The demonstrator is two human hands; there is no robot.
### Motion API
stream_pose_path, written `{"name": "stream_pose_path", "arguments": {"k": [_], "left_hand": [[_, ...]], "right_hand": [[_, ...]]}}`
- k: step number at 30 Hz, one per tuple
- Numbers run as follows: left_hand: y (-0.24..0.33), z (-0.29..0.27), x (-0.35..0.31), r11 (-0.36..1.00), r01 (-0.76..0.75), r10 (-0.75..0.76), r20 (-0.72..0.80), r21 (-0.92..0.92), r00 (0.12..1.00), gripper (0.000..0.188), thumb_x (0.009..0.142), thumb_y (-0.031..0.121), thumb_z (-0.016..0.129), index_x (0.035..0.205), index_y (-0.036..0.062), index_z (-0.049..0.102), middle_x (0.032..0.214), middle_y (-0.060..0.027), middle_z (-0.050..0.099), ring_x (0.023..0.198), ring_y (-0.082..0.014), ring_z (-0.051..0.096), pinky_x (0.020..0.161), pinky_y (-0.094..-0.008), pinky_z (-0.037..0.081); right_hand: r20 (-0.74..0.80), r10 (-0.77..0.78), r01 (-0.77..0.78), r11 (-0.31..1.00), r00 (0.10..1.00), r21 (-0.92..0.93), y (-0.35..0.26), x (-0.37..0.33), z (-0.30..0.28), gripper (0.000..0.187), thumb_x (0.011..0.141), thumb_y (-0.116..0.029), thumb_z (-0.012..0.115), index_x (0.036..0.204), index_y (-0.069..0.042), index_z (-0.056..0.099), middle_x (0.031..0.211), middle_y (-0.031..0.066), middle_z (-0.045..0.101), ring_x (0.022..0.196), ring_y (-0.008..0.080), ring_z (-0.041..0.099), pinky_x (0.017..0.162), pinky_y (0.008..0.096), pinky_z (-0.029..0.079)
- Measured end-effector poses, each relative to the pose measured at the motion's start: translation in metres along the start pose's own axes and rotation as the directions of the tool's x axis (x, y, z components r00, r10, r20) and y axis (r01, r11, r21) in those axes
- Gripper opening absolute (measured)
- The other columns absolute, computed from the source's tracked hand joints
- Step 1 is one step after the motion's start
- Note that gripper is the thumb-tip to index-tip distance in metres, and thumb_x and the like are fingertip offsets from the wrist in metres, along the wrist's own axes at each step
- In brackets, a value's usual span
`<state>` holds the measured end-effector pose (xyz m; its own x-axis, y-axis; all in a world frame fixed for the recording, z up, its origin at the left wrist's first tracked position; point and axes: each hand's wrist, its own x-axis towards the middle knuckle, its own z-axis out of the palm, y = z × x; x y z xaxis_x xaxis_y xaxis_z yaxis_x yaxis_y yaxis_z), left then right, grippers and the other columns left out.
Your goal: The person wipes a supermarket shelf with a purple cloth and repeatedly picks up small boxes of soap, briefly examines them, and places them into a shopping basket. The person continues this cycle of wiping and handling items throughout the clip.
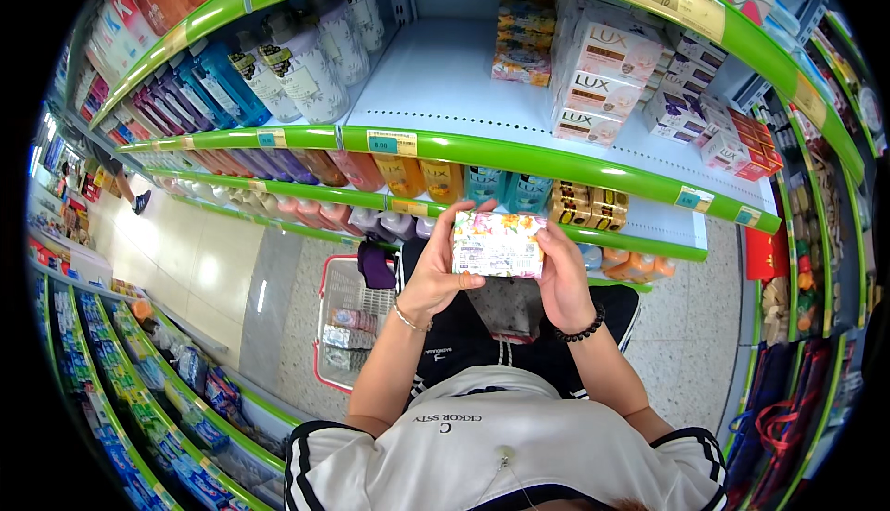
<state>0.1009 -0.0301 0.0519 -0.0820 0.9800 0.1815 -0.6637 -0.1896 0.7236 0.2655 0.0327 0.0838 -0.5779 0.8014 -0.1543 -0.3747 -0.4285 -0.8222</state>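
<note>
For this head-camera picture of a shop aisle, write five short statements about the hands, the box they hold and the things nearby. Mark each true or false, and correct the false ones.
1. Both hands hold the small rectangular box with a floral print. True: the left hand grips its left end, the right hand its right end.
2. The right wrist wears a black bead bracelet. True.
3. The red-rimmed wire shopping basket stands to the person's right. False: it stands on the floor to the left, below the left forearm.
4. The green-edged white shelf in front is packed full. False: a wide stretch of it is bare.
5. The box is resting on the shelf. False: it is held up in the air before the shelves.
</note>
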Motion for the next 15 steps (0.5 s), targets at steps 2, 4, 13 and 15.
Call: {"name": "stream_pose_path", "arguments": {"k": [2, 4, 13, 15], "left_hand": [[0.001, -0.003, -0.004, 1.000, 0.003, -0.003, -0.030, 0.002, 1.000, 0.097, 0.060, -0.007, 0.079, 0.139, 0.0078, 0.026, 0.145, -0.0150, 0.031, 0.130, -0.0229, 0.038, 0.105, -0.0350, 0.037], [0.000, -0.010, -0.010, 0.999, -0.019, 0.020, -0.048, 0.031, 0.999, 0.096, 0.060, -0.008, 0.079, 0.139, 0.0077, 0.027, 0.143, -0.0146, 0.033, 0.130, -0.0231, 0.038, 0.105, -0.0349, 0.037], [0.025, -0.035, -0.063, 0.289, 0.014, 0.118, -0.050, 0.957, 0.992, 0.056, 0.068, -0.015, 0.052, 0.118, 0.0093, 0.052, 0.134, -0.0105, 0.046, 0.123, -0.0302, 0.047, 0.093, -0.0335, 0.047], [0.016, -0.044, -0.077, 0.124, 0.006, 0.090, -0.018, 0.992, 0.996, 0.062, 0.066, -0.016, 0.050, 0.120, 0.0147, 0.053, 0.136, -0.0068, 0.045, 0.124, -0.0302, 0.045, 0.088, -0.0383, 0.051]], "right_hand": [[-0.001, 0.029, -0.029, 1.000, 1.000, 0.008, 0.004, 0.002, 0.000, 0.038, 0.096, -0.024, 0.046, 0.124, 0.002, 0.048, 0.117, 0.0086, 0.058, 0.105, 0.0132, 0.057, 0.090, 0.0282, 0.045], [0.012, 0.080, -0.081, 0.996, 0.997, 0.043, 0.010, 0.006, 0.004, 0.039, 0.096, -0.025, 0.046, 0.125, 0.001, 0.048, 0.117, 0.0087, 0.058, 0.105, 0.0136, 0.057, 0.090, 0.0286, 0.045], [0.191, 0.638, -0.661, 0.744, 0.746, 0.096, 0.079, 0.048, 0.018, 0.037, 0.094, -0.039, 0.048, 0.117, -0.010, 0.054, 0.109, 0.0051, 0.060, 0.100, 0.0172, 0.060, 0.084, 0.0388, 0.051], [0.124, 0.672, -0.682, 0.726, 0.731, 0.089, 0.112, 0.054, 0.019, 0.033, 0.094, -0.037, 0.049, 0.113, -0.011, 0.056, 0.108, 0.0030, 0.061, 0.098, 0.0166, 0.061, 0.083, 0.0389, 0.051]]}}
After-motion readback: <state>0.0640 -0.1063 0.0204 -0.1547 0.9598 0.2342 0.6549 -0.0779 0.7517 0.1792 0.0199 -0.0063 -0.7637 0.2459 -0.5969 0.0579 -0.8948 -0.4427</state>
